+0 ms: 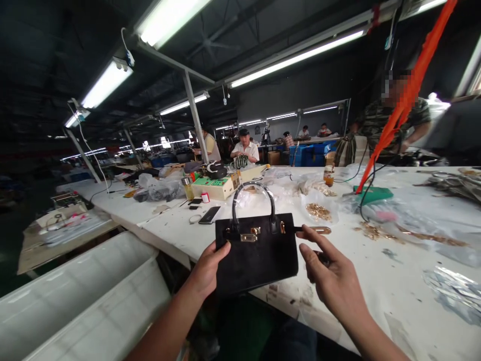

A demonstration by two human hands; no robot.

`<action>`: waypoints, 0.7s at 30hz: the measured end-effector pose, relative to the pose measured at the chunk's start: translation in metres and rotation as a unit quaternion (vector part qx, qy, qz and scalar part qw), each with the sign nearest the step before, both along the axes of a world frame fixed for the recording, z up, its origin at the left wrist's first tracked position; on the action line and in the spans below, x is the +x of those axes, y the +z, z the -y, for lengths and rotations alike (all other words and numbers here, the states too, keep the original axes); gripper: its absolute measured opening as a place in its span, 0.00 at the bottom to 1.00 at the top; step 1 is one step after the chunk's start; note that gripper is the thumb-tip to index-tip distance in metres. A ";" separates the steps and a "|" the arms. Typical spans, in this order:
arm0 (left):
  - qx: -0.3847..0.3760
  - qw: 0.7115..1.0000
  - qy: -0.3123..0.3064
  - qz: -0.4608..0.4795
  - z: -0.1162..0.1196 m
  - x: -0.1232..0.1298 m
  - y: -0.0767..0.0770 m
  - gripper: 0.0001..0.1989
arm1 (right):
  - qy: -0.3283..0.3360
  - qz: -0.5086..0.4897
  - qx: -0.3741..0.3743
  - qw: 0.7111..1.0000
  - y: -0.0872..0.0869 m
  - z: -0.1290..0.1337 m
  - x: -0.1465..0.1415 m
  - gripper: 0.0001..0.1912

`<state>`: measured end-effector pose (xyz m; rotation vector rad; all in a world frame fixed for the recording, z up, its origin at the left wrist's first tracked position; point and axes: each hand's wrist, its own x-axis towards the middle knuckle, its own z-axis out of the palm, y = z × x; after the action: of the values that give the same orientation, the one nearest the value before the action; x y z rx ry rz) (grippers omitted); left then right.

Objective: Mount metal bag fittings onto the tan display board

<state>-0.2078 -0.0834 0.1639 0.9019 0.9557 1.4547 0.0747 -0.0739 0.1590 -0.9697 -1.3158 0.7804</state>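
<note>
Head view. A small black handbag [256, 255] is held upright over the near edge of the white desk [394, 281], its looped handle [252, 200] standing up and a gold clasp [248, 237] on its front face. The left hand [208, 268] grips the bag's lower left side, thumb on the front face and the other fingers hidden behind; the grip is pressed onto the bag. The right hand [330, 276] sits just beside the bag's right edge; its index finger and thumb are spread apart, the index fingertip touching the short strap with a gold tab [317, 230] that juts from the bag's upper right corner. Whether its curled lower fingers hold anything cannot be told.

On the desk behind the bag lie a dark phone [209, 214], a green-topped box [218, 186], a pile of small gold fittings [318, 211] on clear plastic, and more gold parts [409, 234] to the right. An orange strap [406, 98] runs down diagonally to a green object [370, 194]. A person in a camouflage shirt [391, 125] stands at the far right side of the desk; other people [245, 148] sit at benches farther back under strip lights [296, 57].
</note>
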 end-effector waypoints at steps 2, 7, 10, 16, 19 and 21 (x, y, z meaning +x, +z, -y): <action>-0.004 1.000 -0.007 0.012 -0.002 0.001 -0.005 0.23 | -0.004 0.007 0.016 1.000 -0.002 -0.003 0.001 0.30; -0.029 0.998 -0.027 0.044 0.002 0.008 -0.022 0.20 | 0.027 0.063 0.058 0.996 -0.006 -0.005 -0.011 0.23; -0.039 0.997 -0.033 0.061 0.007 0.014 -0.036 0.18 | 0.094 0.120 0.080 0.985 -0.011 -0.003 -0.025 0.21; -0.063 0.994 -0.030 0.083 0.013 0.020 -0.056 0.18 | 0.088 0.192 0.067 0.975 -0.028 -0.012 -0.042 0.22; -0.071 0.993 -0.031 0.091 0.014 0.021 -0.061 0.20 | 0.097 0.243 0.066 0.963 -0.036 -0.018 -0.043 0.22; -0.072 0.992 -0.030 0.095 0.014 0.022 -0.062 0.20 | 0.108 0.264 0.078 0.955 -0.040 -0.015 -0.046 0.25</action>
<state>-0.1854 -0.0975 0.1018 0.6689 0.8728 1.3745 0.0290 -0.0587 0.1189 -0.9515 -1.9445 0.5832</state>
